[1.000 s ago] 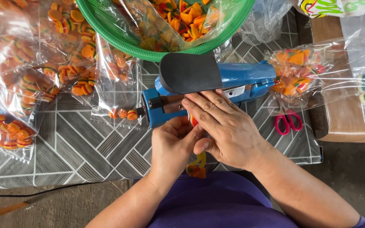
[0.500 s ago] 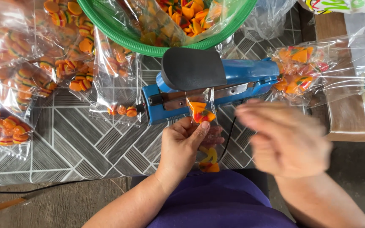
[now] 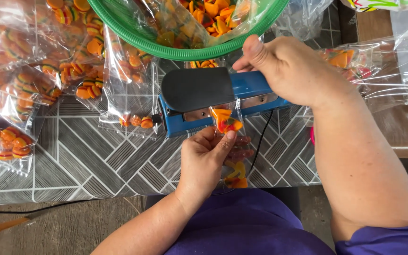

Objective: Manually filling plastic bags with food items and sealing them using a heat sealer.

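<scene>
My left hand point(image 3: 205, 158) pinches a narrow clear plastic strip bag point(image 3: 228, 123) with orange and red gummy candies in it, one near the top and more at the bottom point(image 3: 234, 175). The bag's upper part lies across the jaw of a blue heat sealer point(image 3: 175, 115) with a black press pad point(image 3: 197, 88). My right hand point(image 3: 291, 68) rests on top of the sealer's blue arm, gripping it just right of the pad.
A green basket point(image 3: 185, 51) lined with plastic holds loose candies at the top. Several clear bags of round orange candies point(image 3: 20, 94) cover the left of the patterned tablecloth point(image 3: 95, 160). More bagged candies point(image 3: 343, 59) lie at the right. A black cord point(image 3: 260, 141) hangs from the sealer.
My right hand left the bag, swung right and up, and now sits on the sealer's arm. The arm has come down lower. The left hand keeps the bag in the jaw.
</scene>
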